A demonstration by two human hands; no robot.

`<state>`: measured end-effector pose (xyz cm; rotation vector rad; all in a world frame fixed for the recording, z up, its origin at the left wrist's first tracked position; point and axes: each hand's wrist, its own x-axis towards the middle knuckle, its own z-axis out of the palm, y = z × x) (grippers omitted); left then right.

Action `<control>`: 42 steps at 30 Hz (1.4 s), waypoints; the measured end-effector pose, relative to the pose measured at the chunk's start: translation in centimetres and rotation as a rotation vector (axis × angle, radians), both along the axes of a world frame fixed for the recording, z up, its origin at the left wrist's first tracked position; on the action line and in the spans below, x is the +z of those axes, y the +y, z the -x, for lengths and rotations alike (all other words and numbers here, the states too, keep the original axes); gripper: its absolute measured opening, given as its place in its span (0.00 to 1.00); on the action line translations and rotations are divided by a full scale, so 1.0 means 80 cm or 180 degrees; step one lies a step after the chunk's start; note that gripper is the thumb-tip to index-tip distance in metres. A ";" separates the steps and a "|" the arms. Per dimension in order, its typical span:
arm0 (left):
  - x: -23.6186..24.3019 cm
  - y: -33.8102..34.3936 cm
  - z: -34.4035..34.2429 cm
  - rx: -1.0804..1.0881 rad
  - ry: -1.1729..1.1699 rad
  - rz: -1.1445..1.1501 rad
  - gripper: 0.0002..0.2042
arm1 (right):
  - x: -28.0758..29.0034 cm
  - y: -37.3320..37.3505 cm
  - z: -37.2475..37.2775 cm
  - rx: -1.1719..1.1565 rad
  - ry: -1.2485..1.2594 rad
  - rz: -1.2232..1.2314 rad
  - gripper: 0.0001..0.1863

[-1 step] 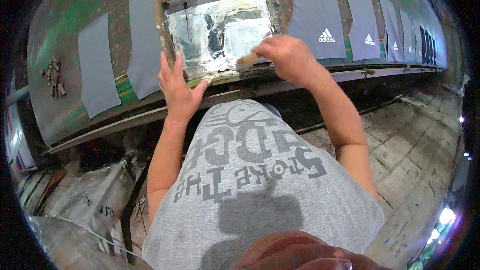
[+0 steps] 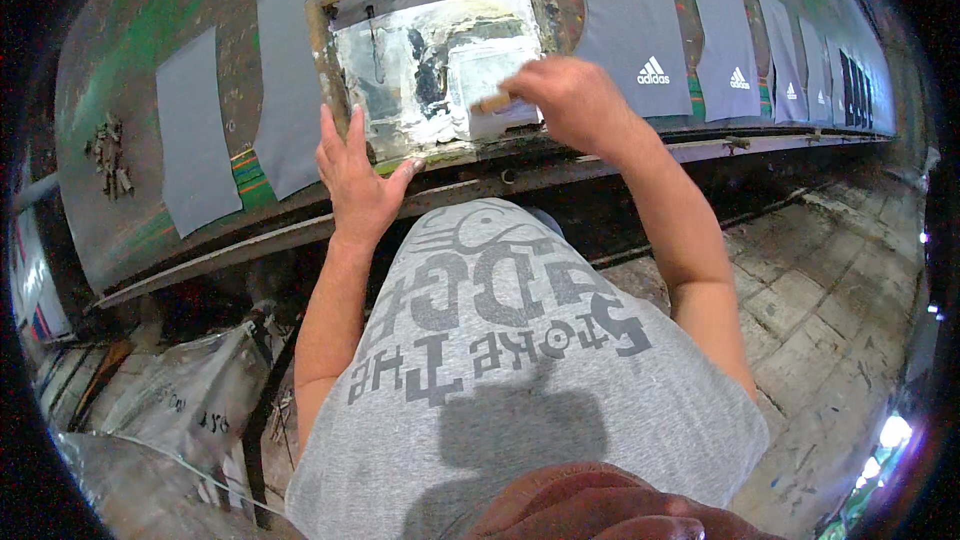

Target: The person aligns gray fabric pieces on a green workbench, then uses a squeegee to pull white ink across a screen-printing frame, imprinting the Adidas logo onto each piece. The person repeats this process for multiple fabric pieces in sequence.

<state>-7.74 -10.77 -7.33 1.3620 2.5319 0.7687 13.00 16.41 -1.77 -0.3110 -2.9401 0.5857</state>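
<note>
Squeegee [image 2: 490, 103]: gripped by the right hand [image 2: 575, 105], fingers closed on it, protruding left of them over the paint-smeared screen [image 2: 395, 85]; contact unconfirmed. Left hand [image 2: 358, 185]: fingers spread at the wooden frame's [image 2: 324, 50] near left corner. Grey fabric panels [image 2: 200, 140] lie on the table [image 2: 130, 220], left and right of both hands' fingers.

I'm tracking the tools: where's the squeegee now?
In the head view, the squeegee is in the right hand, over the lower right of the framed printing screen, across from the left hand.
</note>
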 end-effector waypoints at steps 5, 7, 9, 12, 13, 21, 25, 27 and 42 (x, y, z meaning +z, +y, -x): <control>-0.003 0.005 0.004 -0.0007 0.0060 -0.0017 0.56 | -0.024 0.022 0.035 -0.0258 0.0611 -0.0481 0.21; -0.005 0.005 0.004 0.0053 0.0030 -0.0094 0.58 | -0.025 0.000 0.018 -0.0164 0.0676 -0.0393 0.19; -0.009 0.005 0.007 0.0112 0.0040 -0.0216 0.61 | -0.021 -0.028 -0.006 -0.0113 0.0673 -0.0340 0.19; -0.016 0.008 0.017 0.0423 -0.0150 -0.0176 0.65 | -0.018 -0.055 -0.029 -0.0014 0.0671 -0.0224 0.17; -0.019 0.008 0.022 0.0573 -0.0170 -0.0223 0.58 | -0.017 -0.061 -0.034 -0.0014 0.0653 -0.0198 0.17; -0.036 0.032 0.060 0.1056 0.0062 -0.0052 0.29 | 0.009 -0.011 -0.041 0.0368 0.0251 0.0622 0.20; -0.031 0.040 0.059 0.1394 -0.0021 0.0119 0.19 | 0.017 0.089 0.006 -0.0058 0.0903 0.0204 0.16; -0.029 0.042 0.056 0.1515 -0.0023 0.0037 0.17 | 0.013 0.142 0.042 -0.0155 0.1001 -0.0109 0.15; -0.023 0.048 0.046 0.1511 -0.0050 -0.0170 0.12 | -0.061 0.375 0.259 0.0356 -0.1791 0.1489 0.44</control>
